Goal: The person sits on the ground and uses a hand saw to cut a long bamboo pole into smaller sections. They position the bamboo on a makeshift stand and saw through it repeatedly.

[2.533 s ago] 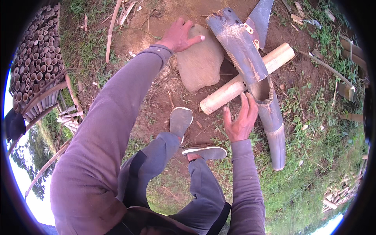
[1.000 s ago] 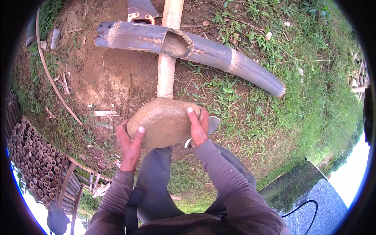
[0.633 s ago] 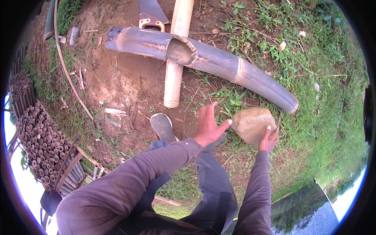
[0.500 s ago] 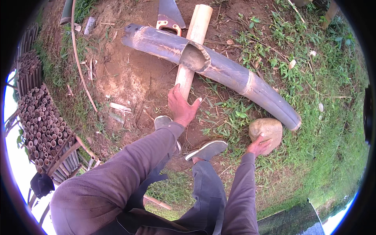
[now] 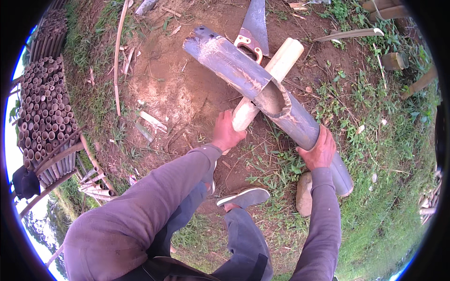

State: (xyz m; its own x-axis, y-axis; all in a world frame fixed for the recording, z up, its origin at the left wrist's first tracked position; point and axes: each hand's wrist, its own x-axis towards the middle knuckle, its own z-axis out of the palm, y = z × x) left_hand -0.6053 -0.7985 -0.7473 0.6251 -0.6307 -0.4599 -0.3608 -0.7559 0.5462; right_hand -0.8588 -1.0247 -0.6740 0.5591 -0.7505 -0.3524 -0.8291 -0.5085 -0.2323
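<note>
A thick dark bamboo pole [image 5: 222,61] lies slantwise, with an oval opening [image 5: 274,99] cut in its upper side. Under it crosses a pale, peeled log [image 5: 285,57]. My left hand [image 5: 227,132] grips the near end of that log, fingers hidden partly behind it. Over the bamboo's right part, my right hand [image 5: 319,149] curls its fingers round the dark wall, thumb on the near side. A tan stone [image 5: 303,194] sits against the bamboo's near right end, partly covered by my right forearm. A handsaw [image 5: 255,25] with a wooden handle lies just beyond the bamboo.
Cut bamboo lengths [image 5: 47,107] are stacked at the far left behind a bamboo rail [image 5: 93,157]. A long thin strip [image 5: 117,61] and pale wood scraps [image 5: 152,120] lie on bare soil. Grass covers the right side. My shoe [image 5: 243,197] stands near the stone.
My right hand has left the stone and taken hold of the bamboo. The bamboo now slants more steeply, and the log's near end is in my left hand. The view has shifted.
</note>
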